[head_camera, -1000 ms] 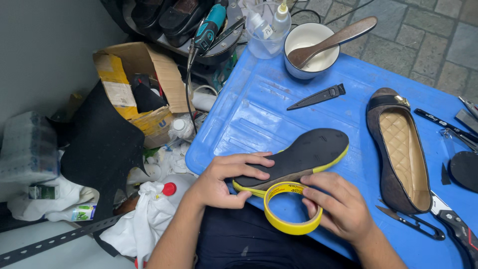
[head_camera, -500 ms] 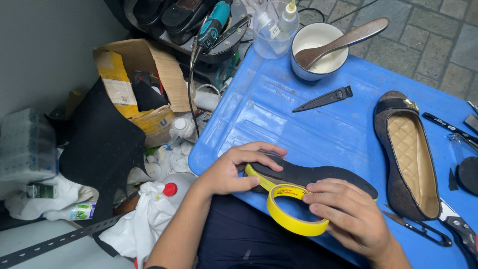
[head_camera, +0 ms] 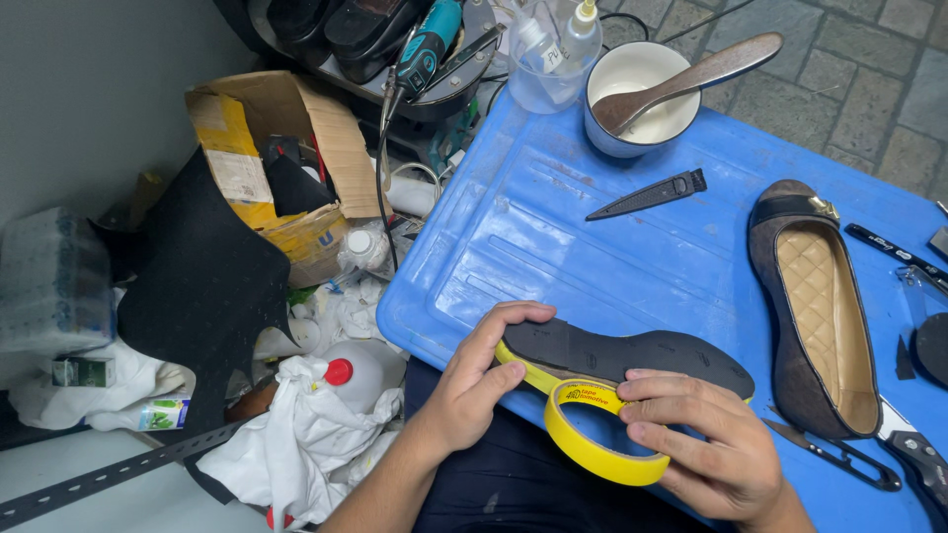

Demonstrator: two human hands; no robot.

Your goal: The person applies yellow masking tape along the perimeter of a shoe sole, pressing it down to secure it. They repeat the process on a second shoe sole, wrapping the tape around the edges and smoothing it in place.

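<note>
A black shoe sole (head_camera: 642, 357) with a yellow edge is held flat at the near rim of a blue tray lid (head_camera: 592, 237), at about 6 o'clock on that surface. The left hand (head_camera: 474, 390) is curled over the heel end of the sole, its fingers laid together along the top and its thumb pressed to the yellow edge. The right hand (head_camera: 706, 444) is placed at 5 o'clock, its fingers closed around a roll of yellow tape (head_camera: 592, 434), which is touching the underside edge of the sole; a strip of tape is run from the roll along the sole's rim. A brown flat shoe (head_camera: 820, 306) with a quilted tan lining is laid at 3 o'clock, well apart from the sole. A dark pointed blade tool (head_camera: 647, 195) is set at about 12 o'clock of the sole, and beyond it a white bowl (head_camera: 642, 99) is stood with a wooden spoon (head_camera: 691, 79) resting in it. A torn cardboard box (head_camera: 276, 158) is seen at 10 o'clock off the tray, and a white bottle with a red cap (head_camera: 346, 380) lies at 9 o'clock among white rags.
</note>
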